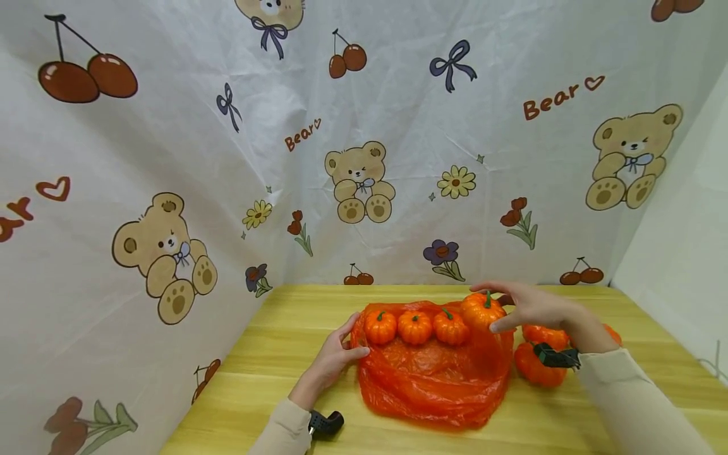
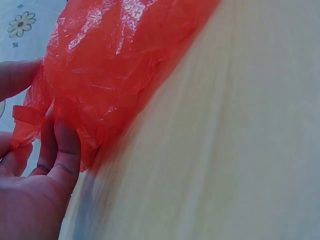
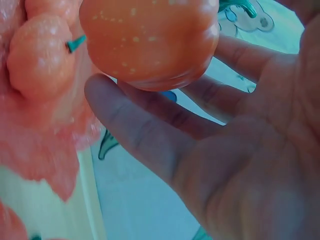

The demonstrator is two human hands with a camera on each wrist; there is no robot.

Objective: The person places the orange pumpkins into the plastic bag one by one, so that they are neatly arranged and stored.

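Observation:
A small orange pumpkin (image 1: pixel 482 311) with a green stem is held between the thumb and fingers of my right hand (image 1: pixel 531 308), above the right end of the bag. The same pumpkin (image 3: pixel 150 42) fills the top of the right wrist view. My left hand (image 1: pixel 337 356) grips the left edge of a crumpled red plastic bag (image 1: pixel 432 398). Bunched film of the bag (image 2: pixel 100 65) runs between the fingers in the left wrist view. Three pumpkins stand in a row along the bag's far side: a left one (image 1: pixel 380 327), a middle one (image 1: pixel 414 327) and a right one (image 1: pixel 451 327).
More pumpkins (image 1: pixel 539 370) lie on the wooden table (image 1: pixel 256 379) to the right of the bag, partly hidden by my right forearm. A white cloth (image 1: pixel 398 114) printed with bears hangs behind the table and along its left side.

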